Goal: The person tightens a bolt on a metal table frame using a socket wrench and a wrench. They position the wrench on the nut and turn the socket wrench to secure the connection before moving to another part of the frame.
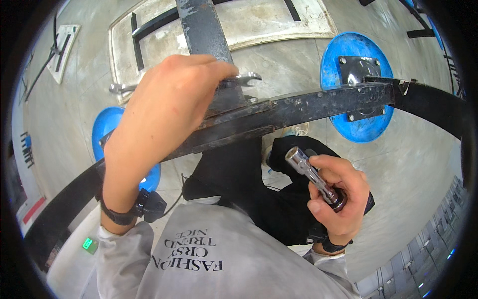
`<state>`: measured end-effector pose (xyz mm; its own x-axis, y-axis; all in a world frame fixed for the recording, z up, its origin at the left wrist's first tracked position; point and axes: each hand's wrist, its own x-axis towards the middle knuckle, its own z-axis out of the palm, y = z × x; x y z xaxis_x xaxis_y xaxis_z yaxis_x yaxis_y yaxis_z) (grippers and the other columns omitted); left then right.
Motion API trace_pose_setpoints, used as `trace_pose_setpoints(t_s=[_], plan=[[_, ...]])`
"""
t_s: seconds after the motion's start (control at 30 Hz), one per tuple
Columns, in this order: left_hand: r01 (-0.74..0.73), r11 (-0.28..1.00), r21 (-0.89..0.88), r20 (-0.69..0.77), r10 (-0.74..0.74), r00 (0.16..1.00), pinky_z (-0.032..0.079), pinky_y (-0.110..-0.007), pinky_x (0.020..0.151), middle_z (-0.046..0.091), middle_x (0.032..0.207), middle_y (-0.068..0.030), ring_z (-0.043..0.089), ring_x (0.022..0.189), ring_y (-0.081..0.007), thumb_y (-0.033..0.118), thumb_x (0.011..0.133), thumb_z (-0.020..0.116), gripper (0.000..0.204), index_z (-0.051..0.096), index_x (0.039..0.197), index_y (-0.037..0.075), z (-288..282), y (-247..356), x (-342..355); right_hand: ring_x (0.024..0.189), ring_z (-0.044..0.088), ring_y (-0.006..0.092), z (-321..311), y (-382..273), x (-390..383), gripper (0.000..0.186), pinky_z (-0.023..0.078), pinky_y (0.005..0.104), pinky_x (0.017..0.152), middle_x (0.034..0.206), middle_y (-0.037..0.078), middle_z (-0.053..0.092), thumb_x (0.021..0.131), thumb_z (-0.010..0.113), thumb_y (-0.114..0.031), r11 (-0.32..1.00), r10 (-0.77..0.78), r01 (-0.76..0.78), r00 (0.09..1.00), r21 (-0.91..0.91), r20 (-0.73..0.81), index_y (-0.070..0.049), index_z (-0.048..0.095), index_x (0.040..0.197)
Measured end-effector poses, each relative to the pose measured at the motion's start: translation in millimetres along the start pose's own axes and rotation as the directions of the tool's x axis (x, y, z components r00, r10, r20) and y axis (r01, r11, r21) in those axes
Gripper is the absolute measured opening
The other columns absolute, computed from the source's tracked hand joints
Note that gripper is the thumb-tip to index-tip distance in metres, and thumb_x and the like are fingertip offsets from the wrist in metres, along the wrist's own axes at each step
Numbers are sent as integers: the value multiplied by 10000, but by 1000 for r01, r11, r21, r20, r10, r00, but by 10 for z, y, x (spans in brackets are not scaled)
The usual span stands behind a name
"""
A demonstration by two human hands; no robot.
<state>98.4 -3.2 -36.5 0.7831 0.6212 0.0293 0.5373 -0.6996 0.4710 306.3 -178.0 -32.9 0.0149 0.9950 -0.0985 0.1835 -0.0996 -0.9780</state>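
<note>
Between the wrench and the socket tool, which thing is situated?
In the head view, a black metal beam crosses the stretch between the wrench and the socket tool.

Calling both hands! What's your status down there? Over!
Left hand: closed on a wrench, by the black frame. Right hand: gripping a chrome socket tool. View of wrench's middle: blocked by left hand.

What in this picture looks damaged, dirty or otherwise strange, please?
Mostly wear: the wide black metal beam beneath the left hand has scuffed, scraped paint, and the whitish board beyond shows dark stains. Nothing else stands out.
</note>
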Motion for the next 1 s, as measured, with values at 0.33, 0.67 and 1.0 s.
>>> trace_pose_setpoints(t_s=[0.33, 0.67, 1.0], plan=[[-189, 981, 31, -193, 192, 962, 433, -327, 649, 596, 871, -137, 564, 723, -266, 29, 861, 497, 207, 560, 1057, 25, -21, -126, 244, 437, 429, 61, 46, 17, 54, 499, 288, 192, 444, 496, 8, 446, 643, 660, -90, 1000, -25, 26, 997, 12, -72, 67, 538, 1101], [-349, 434, -831, -479, -236, 846, 466, -322, 716, 627, 897, -128, 563, 754, -185, 212, 888, 487, 291, 520, 1080, -5, -188, 232, 444, 546, 436, 71, 146, -25, 108, 382, 321, 197, 493, 668, 19, 496, 805, 567, -190, 915, 201, -122, 964, 384, -173, 77, 581, 1078], [-418, 756, -503, -377, 243, 894, 452, -257, 532, 584, 739, -107, 590, 588, -174, 49, 769, 598, 187, 624, 935, -32, -58, 395, -156, 583, 445, 85, 418, 138, 379, 480, 348, 205, 534, 727, 12, 470, 909, 509, -380, 669, 262, -166, 965, 725, -21, 37, 534, 1145]])
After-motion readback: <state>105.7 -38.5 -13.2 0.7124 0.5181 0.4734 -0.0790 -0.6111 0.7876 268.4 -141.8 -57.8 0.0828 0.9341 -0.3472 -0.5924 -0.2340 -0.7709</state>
